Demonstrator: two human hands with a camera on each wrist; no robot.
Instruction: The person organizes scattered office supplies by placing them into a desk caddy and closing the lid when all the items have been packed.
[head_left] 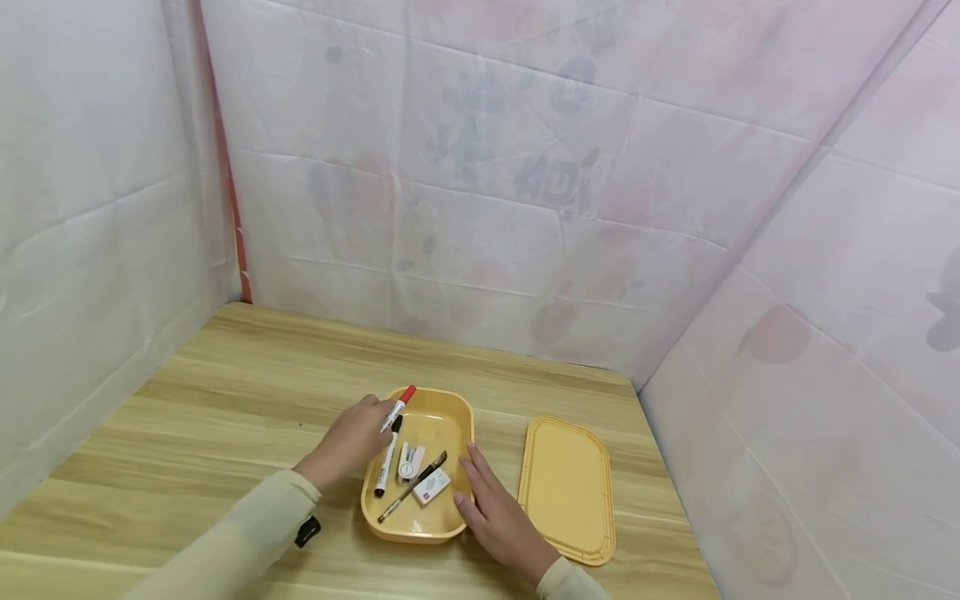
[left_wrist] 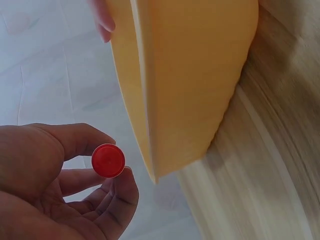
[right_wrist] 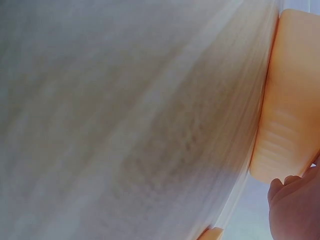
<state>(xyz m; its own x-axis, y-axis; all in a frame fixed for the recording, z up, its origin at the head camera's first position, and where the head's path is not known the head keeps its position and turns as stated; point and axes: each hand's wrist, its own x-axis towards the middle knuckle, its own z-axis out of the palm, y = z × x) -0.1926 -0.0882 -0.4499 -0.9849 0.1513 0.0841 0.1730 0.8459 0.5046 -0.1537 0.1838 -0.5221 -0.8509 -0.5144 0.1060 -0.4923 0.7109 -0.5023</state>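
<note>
My left hand (head_left: 352, 440) pinches a white marker with a red cap (head_left: 401, 405) between thumb and fingers, over the left side of a yellow plastic box (head_left: 420, 537). In the left wrist view, the marker's red end (left_wrist: 108, 160) faces the camera, beside the box wall (left_wrist: 195, 85). Inside the box lie a white marker with black ends (head_left: 386, 465), a small white stapler-like item (head_left: 410, 463), a black pen (head_left: 431, 469) and a small white block (head_left: 432, 487) partly under the pen. Straight fingers of my right hand (head_left: 498, 517) rest against the box's right rim.
A matching yellow lid (head_left: 567, 492) lies flat on the wood-grain table (head_left: 247, 400) to the right of the box. Near my left sleeve is a small black object (head_left: 307, 531). Pale printed sheets (head_left: 480, 167) wall in the table at the back and sides.
</note>
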